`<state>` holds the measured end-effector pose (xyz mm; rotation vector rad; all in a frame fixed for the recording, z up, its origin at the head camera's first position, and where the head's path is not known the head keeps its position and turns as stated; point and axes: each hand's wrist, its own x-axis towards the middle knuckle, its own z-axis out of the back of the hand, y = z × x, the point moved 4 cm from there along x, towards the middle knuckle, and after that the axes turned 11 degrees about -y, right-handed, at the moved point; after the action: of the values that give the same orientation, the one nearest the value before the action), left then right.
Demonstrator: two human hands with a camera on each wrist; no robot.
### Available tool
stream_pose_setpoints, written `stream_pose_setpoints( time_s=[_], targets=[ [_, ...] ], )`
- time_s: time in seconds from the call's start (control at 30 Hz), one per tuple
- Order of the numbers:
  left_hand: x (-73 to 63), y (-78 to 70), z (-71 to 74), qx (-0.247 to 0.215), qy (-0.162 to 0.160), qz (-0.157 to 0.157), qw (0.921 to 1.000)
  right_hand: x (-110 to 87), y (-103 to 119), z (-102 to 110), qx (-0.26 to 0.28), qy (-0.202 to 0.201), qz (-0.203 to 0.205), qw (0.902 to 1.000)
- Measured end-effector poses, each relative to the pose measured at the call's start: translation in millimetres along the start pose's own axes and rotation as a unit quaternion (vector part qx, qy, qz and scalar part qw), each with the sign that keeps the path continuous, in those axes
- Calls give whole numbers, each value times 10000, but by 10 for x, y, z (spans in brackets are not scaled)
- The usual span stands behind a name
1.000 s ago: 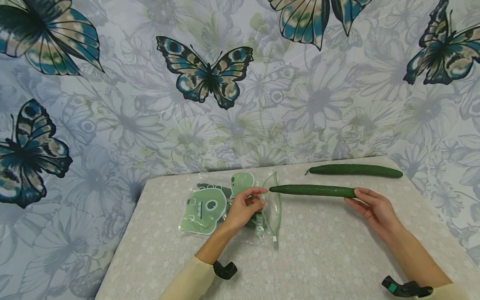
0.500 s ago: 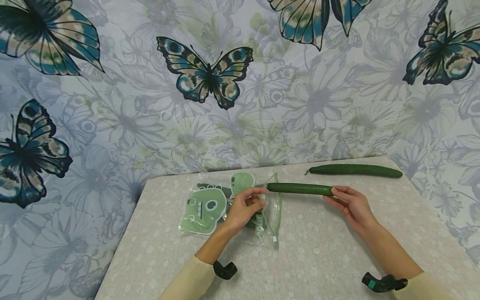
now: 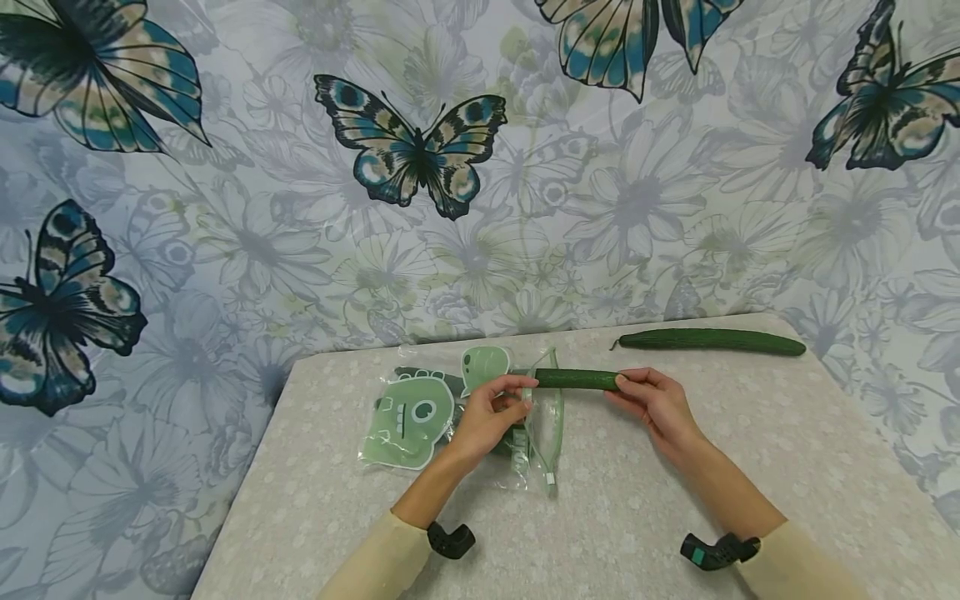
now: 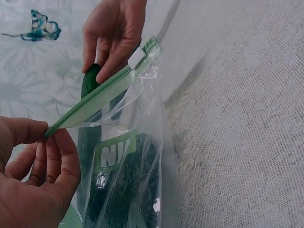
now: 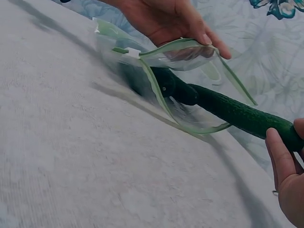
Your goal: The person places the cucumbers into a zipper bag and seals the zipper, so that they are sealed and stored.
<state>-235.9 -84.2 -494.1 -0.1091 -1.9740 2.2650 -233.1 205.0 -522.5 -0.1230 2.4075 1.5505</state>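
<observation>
My left hand (image 3: 483, 425) pinches the green zip edge of a clear slider bag (image 3: 405, 429) printed with green cartoon shapes. Its mouth gapes toward the right, and the white slider (image 4: 137, 58) sits near one end of the zip. With thumb and fingertips my right hand (image 3: 663, 408) holds the near end of a long cucumber (image 3: 576, 379). The far part of that cucumber passes through the mouth into the bag, partly hidden behind my left fingers in the head view. Other dark green cucumbers (image 5: 164, 81) lie inside the bag, seen through the plastic.
Another whole cucumber (image 3: 712, 340) lies near the back right edge of the table (image 3: 600, 533), which has a pale patterned cover. Right behind the table hangs a butterfly-print backdrop (image 3: 480, 250). Black wrist cameras (image 3: 450, 542) are strapped over the cream sleeves.
My right hand has moved left, sliding the cucumber from just outside the bag's mouth to well inside it. My left hand has stayed at the zip edge.
</observation>
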Motion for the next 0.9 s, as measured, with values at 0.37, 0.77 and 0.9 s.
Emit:
stream_pose_setpoints(
  time_s=[0.37, 0.77, 0.9],
  targets=[
    [11, -2, 7, -24, -36, 33, 10000, 118, -278, -271, -122, 153, -112, 9997],
    [25, -23, 9, -45, -43, 7, 10000, 167, -511, -545, -251, 38, -274, 9993],
    [23, -25, 11, -63, -35, 15, 10000, 184, -536, -608, -346, 116, -324, 9988]
  ],
)
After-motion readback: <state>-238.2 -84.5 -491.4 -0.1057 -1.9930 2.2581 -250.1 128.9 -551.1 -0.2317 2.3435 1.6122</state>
